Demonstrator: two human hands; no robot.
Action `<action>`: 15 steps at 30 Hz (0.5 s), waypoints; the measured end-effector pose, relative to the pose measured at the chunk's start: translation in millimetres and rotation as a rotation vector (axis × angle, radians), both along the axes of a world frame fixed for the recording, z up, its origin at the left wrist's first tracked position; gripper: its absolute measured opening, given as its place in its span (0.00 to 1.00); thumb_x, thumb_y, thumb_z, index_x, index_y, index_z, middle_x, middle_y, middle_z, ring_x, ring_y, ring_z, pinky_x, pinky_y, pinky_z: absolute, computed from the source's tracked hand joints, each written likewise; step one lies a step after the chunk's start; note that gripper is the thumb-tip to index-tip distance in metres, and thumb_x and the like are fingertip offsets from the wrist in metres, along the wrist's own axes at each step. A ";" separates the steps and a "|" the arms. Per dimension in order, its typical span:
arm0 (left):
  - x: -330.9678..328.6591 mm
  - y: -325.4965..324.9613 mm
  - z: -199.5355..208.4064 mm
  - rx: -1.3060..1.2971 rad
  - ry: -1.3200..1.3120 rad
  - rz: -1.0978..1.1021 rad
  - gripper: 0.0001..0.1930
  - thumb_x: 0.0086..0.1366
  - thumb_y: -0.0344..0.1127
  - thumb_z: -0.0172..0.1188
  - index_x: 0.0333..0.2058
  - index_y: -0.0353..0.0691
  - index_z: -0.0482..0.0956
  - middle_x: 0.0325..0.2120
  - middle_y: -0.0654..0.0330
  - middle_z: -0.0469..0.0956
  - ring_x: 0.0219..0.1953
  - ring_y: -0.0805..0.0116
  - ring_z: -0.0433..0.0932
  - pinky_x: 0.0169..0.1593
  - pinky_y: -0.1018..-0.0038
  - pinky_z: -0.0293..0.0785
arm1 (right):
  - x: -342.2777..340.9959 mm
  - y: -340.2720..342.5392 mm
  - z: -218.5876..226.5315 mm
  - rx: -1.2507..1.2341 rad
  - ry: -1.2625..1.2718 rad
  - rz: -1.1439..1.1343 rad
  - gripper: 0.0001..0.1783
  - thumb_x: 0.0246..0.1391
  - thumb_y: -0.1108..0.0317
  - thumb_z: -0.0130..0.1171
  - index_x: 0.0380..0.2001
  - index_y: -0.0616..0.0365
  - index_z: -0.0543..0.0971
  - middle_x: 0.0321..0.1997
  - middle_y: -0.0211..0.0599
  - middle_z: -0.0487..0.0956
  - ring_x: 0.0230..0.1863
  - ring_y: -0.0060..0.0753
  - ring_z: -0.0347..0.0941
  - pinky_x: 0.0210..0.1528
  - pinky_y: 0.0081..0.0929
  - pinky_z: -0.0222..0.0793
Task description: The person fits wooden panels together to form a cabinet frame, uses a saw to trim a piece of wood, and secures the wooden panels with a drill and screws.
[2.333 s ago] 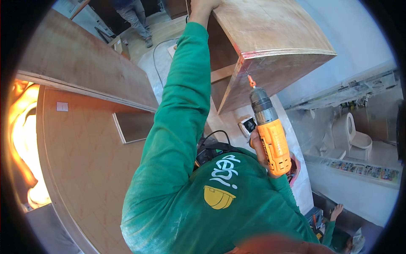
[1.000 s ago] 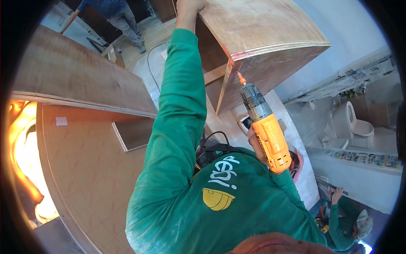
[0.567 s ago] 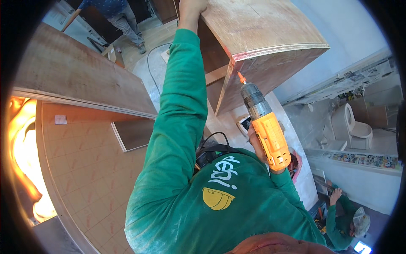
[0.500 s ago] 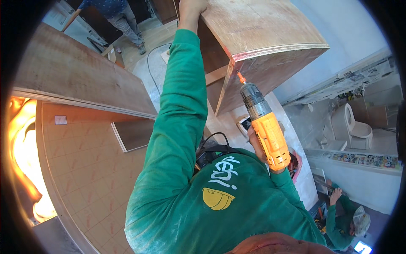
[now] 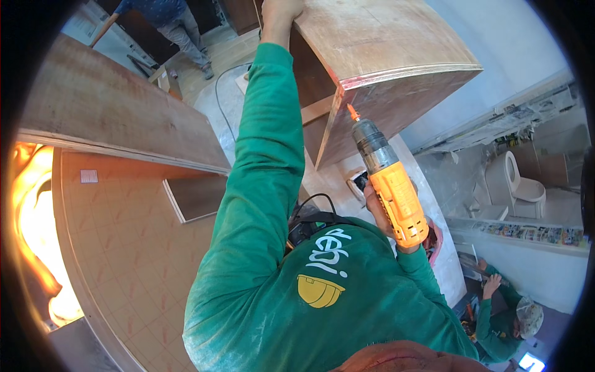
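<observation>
My right hand is wrapped round a yellow and black cordless drill, held in front of my chest. The orange bit at its tip points up at the lower side of a plywood cabinet box, close to its near corner; whether it touches cannot be made out. Up at the top edge of the view, my left hand grips the edge of that box, its fingertips partly out of sight. Red marking runs along the box's front corner.
A long plywood panel stands at the left, over a brown sheeted surface. Someone stands at the far left, and a capped co-worker is at the lower right. A toilet stands at the right; a cable crosses the floor.
The drill's body has tilted slightly to the right, its bit staying near the same spot. My left hand has kept its hold on the box.
</observation>
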State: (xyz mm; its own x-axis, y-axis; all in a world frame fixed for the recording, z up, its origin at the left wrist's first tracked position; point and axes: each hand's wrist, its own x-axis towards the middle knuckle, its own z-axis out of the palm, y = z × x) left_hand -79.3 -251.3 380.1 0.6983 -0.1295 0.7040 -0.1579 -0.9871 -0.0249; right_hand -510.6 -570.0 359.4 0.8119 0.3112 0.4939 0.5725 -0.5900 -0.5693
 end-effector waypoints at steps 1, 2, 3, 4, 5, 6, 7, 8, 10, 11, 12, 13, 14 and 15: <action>-1.5 1.4 1.0 0.027 0.011 -0.005 0.12 0.58 0.37 0.56 0.31 0.43 0.88 0.32 0.49 0.86 0.40 0.52 0.86 0.47 0.58 0.80 | -1.9 -0.2 1.3 -0.035 -0.023 -0.004 0.09 0.52 0.72 0.70 0.38 0.57 0.85 0.33 0.41 0.85 0.35 0.49 0.81 0.38 0.40 0.76; -2.9 1.6 1.6 0.002 -0.008 -0.002 0.12 0.58 0.37 0.56 0.31 0.43 0.89 0.32 0.48 0.86 0.40 0.51 0.86 0.48 0.58 0.80 | -2.9 0.1 2.0 -0.070 -0.047 -0.009 0.08 0.52 0.72 0.70 0.37 0.57 0.85 0.33 0.42 0.85 0.35 0.49 0.81 0.38 0.40 0.76; -4.0 0.6 2.0 -0.024 -0.026 0.000 0.12 0.58 0.36 0.56 0.32 0.42 0.89 0.33 0.48 0.86 0.41 0.51 0.86 0.48 0.57 0.80 | -2.4 0.9 1.7 -0.044 -0.025 -0.009 0.09 0.52 0.72 0.70 0.38 0.58 0.85 0.33 0.42 0.85 0.35 0.49 0.81 0.37 0.39 0.76; -6.2 -2.5 3.8 -0.050 -0.046 -0.001 0.12 0.58 0.36 0.56 0.33 0.42 0.89 0.33 0.47 0.86 0.41 0.51 0.86 0.49 0.57 0.80 | -1.1 1.5 0.7 -0.019 -0.005 -0.013 0.09 0.52 0.72 0.69 0.38 0.58 0.85 0.33 0.42 0.85 0.35 0.49 0.81 0.37 0.39 0.76; -9.0 -4.9 5.2 -0.069 -0.014 0.016 0.13 0.59 0.36 0.56 0.33 0.41 0.89 0.34 0.47 0.86 0.42 0.50 0.86 0.49 0.57 0.80 | 0.3 2.1 -0.4 0.006 0.015 -0.016 0.09 0.53 0.72 0.69 0.38 0.58 0.85 0.34 0.42 0.85 0.35 0.49 0.81 0.37 0.39 0.76; -12.1 -7.1 6.3 -0.088 0.018 0.033 0.13 0.59 0.36 0.56 0.34 0.41 0.89 0.35 0.46 0.86 0.42 0.50 0.86 0.49 0.57 0.80 | 2.0 2.2 -5.1 0.040 0.011 -0.007 0.10 0.51 0.73 0.69 0.39 0.58 0.84 0.34 0.42 0.84 0.35 0.49 0.81 0.38 0.38 0.76; -13.2 -7.6 8.0 -0.109 0.049 0.051 0.13 0.59 0.36 0.56 0.34 0.41 0.89 0.35 0.46 0.86 0.43 0.50 0.86 0.50 0.57 0.80 | 4.0 2.0 -11.5 0.072 0.005 0.002 0.11 0.50 0.73 0.68 0.39 0.58 0.83 0.35 0.42 0.83 0.36 0.49 0.81 0.38 0.38 0.77; -14.0 -7.5 10.3 -0.080 0.074 0.056 0.13 0.59 0.36 0.56 0.35 0.41 0.89 0.36 0.46 0.86 0.43 0.49 0.86 0.50 0.57 0.80 | 5.9 1.5 -14.7 0.105 -0.001 0.012 0.13 0.48 0.74 0.67 0.39 0.58 0.82 0.36 0.42 0.81 0.36 0.49 0.80 0.39 0.37 0.77; -18.0 -8.3 17.0 -0.022 0.122 0.065 0.13 0.60 0.36 0.56 0.35 0.41 0.89 0.37 0.45 0.86 0.44 0.48 0.86 0.51 0.56 0.80 | 10.7 -1.8 -7.9 -0.125 -0.012 -0.035 0.10 0.51 0.73 0.68 0.39 0.58 0.83 0.35 0.42 0.83 0.35 0.50 0.80 0.38 0.39 0.76; -21.9 -9.8 20.0 -0.055 0.137 0.061 0.13 0.60 0.36 0.56 0.36 0.41 0.89 0.37 0.45 0.86 0.44 0.48 0.85 0.51 0.56 0.80 | 12.5 -3.2 -5.5 -0.239 -0.018 -0.059 0.09 0.53 0.72 0.68 0.38 0.58 0.84 0.34 0.42 0.83 0.34 0.50 0.80 0.38 0.39 0.76; -26.6 -12.0 21.3 -0.088 0.153 0.058 0.13 0.60 0.35 0.55 0.36 0.41 0.89 0.38 0.45 0.86 0.45 0.48 0.85 0.51 0.56 0.80 | 13.1 -4.1 -5.9 -0.169 -0.041 -0.044 0.09 0.53 0.71 0.68 0.38 0.58 0.83 0.34 0.42 0.83 0.34 0.51 0.80 0.38 0.39 0.76; -31.3 -13.4 22.6 -0.125 0.168 0.055 0.14 0.60 0.35 0.55 0.36 0.40 0.89 0.38 0.45 0.86 0.45 0.48 0.85 0.52 0.55 0.80 | 12.2 -5.0 -6.2 -0.102 -0.063 -0.028 0.09 0.53 0.71 0.68 0.38 0.58 0.83 0.34 0.42 0.83 0.34 0.51 0.80 0.39 0.39 0.76; -28.8 -12.8 21.2 -0.101 0.159 0.047 0.14 0.61 0.35 0.55 0.37 0.40 0.89 0.39 0.45 0.86 0.46 0.48 0.85 0.52 0.55 0.79 | 12.6 -3.9 -5.7 -0.104 -0.036 -0.046 0.09 0.52 0.71 0.68 0.38 0.57 0.83 0.34 0.42 0.83 0.35 0.51 0.80 0.39 0.39 0.76; -24.9 -12.0 19.2 -0.077 0.150 0.039 0.14 0.61 0.35 0.55 0.37 0.39 0.89 0.39 0.44 0.86 0.47 0.47 0.84 0.53 0.54 0.79 | 11.7 -3.0 -6.2 -0.103 -0.008 -0.067 0.10 0.51 0.71 0.68 0.38 0.57 0.83 0.35 0.42 0.82 0.35 0.51 0.80 0.39 0.39 0.77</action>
